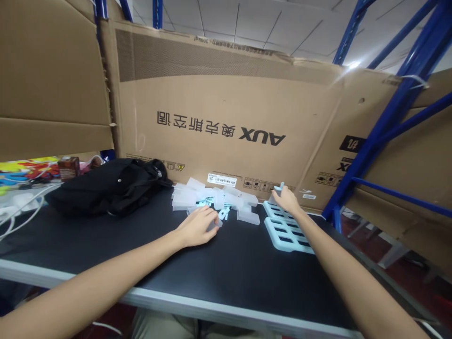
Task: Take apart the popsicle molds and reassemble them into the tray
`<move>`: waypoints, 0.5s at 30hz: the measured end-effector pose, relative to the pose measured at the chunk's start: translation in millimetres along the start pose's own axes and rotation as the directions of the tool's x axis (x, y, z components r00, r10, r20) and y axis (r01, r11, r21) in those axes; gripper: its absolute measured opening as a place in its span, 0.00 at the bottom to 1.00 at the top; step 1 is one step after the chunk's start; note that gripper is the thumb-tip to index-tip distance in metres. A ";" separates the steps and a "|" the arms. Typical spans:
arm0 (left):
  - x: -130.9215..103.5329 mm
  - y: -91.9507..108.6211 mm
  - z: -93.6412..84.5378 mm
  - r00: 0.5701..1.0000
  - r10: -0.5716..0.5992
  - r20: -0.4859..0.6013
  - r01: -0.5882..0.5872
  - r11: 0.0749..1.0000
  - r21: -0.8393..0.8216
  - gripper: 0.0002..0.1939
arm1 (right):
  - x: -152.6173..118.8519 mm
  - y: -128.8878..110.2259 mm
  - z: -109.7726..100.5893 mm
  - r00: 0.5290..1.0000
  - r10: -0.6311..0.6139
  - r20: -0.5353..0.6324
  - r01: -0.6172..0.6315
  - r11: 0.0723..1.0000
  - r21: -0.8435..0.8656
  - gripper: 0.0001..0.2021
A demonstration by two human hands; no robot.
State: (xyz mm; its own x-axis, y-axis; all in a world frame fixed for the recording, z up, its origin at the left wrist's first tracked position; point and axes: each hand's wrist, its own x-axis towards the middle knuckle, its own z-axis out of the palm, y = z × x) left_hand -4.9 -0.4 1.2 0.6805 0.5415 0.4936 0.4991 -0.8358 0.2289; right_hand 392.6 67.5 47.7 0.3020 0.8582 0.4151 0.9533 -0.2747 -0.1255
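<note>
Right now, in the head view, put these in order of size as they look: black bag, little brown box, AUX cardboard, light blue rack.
Largest to smallest:
1. AUX cardboard
2. Black bag
3. Light blue rack, partly covered by an arm
4. Little brown box
No two look alike in size here.

The left grip is touching a translucent piece beside the pile; the right grip is holding a light-blue piece above the light-blue rack.
</note>
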 end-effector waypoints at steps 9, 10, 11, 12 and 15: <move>-0.2 1.8 1.3 0.999 0.039 0.033 -0.038 0.999 -0.018 0.03 | -14.3 -2.1 44.9 1.000 0.016 0.011 -0.015 0.999 -0.049 0.33; 0.3 1.6 2.3 0.999 0.037 0.033 -0.037 0.999 -0.016 0.04 | -14.2 -1.8 45.4 0.999 0.024 0.028 -0.022 0.998 -0.062 0.35; 0.6 1.3 3.2 0.999 0.035 0.031 -0.035 0.999 -0.012 0.04 | -14.2 -1.9 45.4 0.998 0.037 0.045 -0.033 0.997 -0.074 0.36; 0.7 1.2 3.9 0.999 0.031 0.028 -0.031 1.000 -0.006 0.05 | -14.6 -2.8 45.0 0.997 0.052 0.061 -0.047 0.995 -0.082 0.37; -0.1 2.0 4.1 1.000 -0.011 0.000 0.011 0.999 0.035 0.10 | -18.3 -8.9 41.7 0.991 0.095 0.091 -0.087 0.992 -0.093 0.38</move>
State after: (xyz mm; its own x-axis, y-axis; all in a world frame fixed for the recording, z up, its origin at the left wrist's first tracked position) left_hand -1.7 -1.8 -1.8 0.6747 0.5507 0.4914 0.5250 -0.8261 0.2050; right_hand 378.8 72.3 3.6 0.3905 0.8640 0.3179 0.9188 -0.3872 -0.0764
